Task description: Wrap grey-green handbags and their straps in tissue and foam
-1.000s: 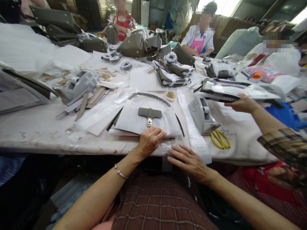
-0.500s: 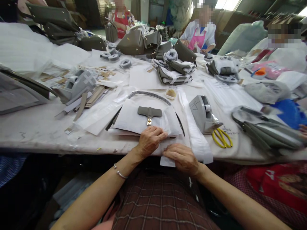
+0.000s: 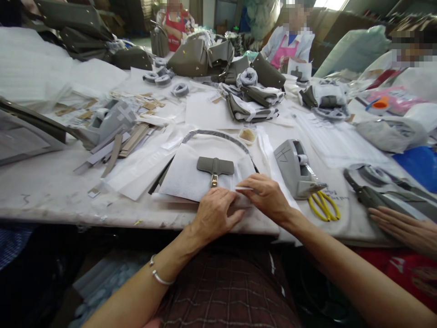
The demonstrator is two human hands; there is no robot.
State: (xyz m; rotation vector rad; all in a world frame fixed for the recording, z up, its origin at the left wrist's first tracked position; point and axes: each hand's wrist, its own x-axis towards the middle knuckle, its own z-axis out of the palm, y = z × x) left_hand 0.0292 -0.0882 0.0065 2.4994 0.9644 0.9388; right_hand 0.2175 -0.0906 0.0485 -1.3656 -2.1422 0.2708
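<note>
In front of me on the table lies a handbag wrapped in white paper (image 3: 182, 175). Its grey-green closure tab (image 3: 215, 166) with a gold clasp (image 3: 214, 181) shows on top of the paper. The wrapped handle (image 3: 218, 133) arches away from me. My left hand (image 3: 215, 212) rests on the bag's near edge below the clasp, fingers lying forward and thumb apart. At the bag's near right corner my right hand (image 3: 268, 196) is closed, pinching the edge of a white paper sheet (image 3: 243, 188) between thumb and fingers.
To the right stand a grey tape dispenser (image 3: 290, 168) and yellow-handled scissors (image 3: 324, 207). A co-worker's hand (image 3: 403, 228) touches another bag at far right. Cardboard strips (image 3: 134, 141) lie left. Wrapped bags (image 3: 251, 102) and co-workers are across the table.
My right hand has moved up from the table edge to the bag's right corner, lifting a paper edge. My left hand has shifted slightly down. A co-worker's hand has come into view at right.
</note>
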